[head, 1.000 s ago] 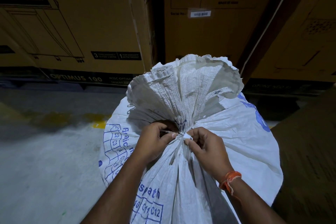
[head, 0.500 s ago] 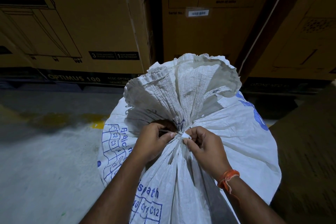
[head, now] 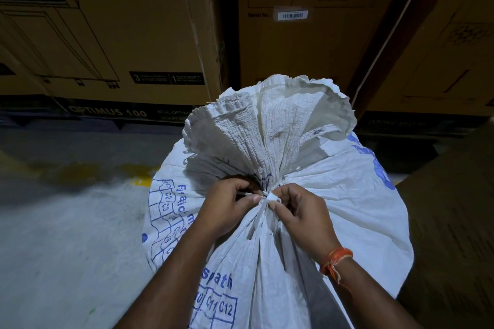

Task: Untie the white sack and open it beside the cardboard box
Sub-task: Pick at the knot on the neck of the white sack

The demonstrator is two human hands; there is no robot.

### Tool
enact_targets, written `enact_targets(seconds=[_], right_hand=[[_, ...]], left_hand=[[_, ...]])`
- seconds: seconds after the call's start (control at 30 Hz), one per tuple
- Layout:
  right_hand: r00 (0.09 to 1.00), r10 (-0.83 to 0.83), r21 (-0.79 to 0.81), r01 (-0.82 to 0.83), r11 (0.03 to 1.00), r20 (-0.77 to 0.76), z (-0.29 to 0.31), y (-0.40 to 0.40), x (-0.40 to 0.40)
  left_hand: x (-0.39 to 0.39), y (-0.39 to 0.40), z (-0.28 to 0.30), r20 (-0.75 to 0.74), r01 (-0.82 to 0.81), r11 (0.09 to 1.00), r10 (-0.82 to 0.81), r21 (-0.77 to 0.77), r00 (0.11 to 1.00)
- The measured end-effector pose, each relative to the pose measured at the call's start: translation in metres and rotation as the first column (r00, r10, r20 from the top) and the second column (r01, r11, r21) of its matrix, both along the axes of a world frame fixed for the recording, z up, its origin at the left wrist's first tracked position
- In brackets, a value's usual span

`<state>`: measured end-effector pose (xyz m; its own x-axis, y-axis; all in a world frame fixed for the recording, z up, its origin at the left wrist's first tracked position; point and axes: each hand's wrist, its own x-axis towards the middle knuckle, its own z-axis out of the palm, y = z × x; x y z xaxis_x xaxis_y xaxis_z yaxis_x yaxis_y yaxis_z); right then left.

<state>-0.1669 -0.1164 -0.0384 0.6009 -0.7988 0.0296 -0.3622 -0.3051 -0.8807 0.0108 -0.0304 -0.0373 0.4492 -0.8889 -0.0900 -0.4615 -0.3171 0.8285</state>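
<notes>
A full white woven sack (head: 334,216) with blue print stands upright in front of me, its neck gathered and its frilled mouth (head: 270,120) flaring above. A thin white tie knot (head: 272,197) cinches the neck. My left hand (head: 227,205) pinches a strand of the tie on the knot's left side. My right hand (head: 299,214), with an orange thread band on its wrist, pinches the knot from the right. A brown cardboard box (head: 454,222) rises close beside the sack on the right.
Large printed cardboard cartons (head: 120,35) are stacked on dark pallets behind the sack, a dark gap between them. Grey concrete floor (head: 66,235) with a faded yellow mark (head: 141,181) lies to the left.
Both hands stay at the knot, with only small finger shifts. The tie still holds the neck closed. The view has tilted slightly.
</notes>
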Motion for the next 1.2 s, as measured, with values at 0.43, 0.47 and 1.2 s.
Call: enact_targets(seconds=[0.43,0.47,1.2], right_hand=[[1.000,0.006,-0.009,-0.006,1.000,0.007,-0.0010,-0.0002,0.0009],[1.000,0.006,-0.010,-0.006,1.000,0.006,-0.0012,-0.0002,0.0009],[0.999,-0.040,0.022,0.040,0.999,0.027,0.0007,0.0038,0.0054]], left_hand=[[0.0059,0.0034,-0.0004,0.012,-0.068,0.997,0.068,0.036,0.998],[0.0063,0.0036,-0.0001,0.020,-0.061,0.998,0.060,0.026,0.998],[-0.0007,0.0024,0.0000,-0.023,-0.111,0.994,0.111,0.003,0.994]])
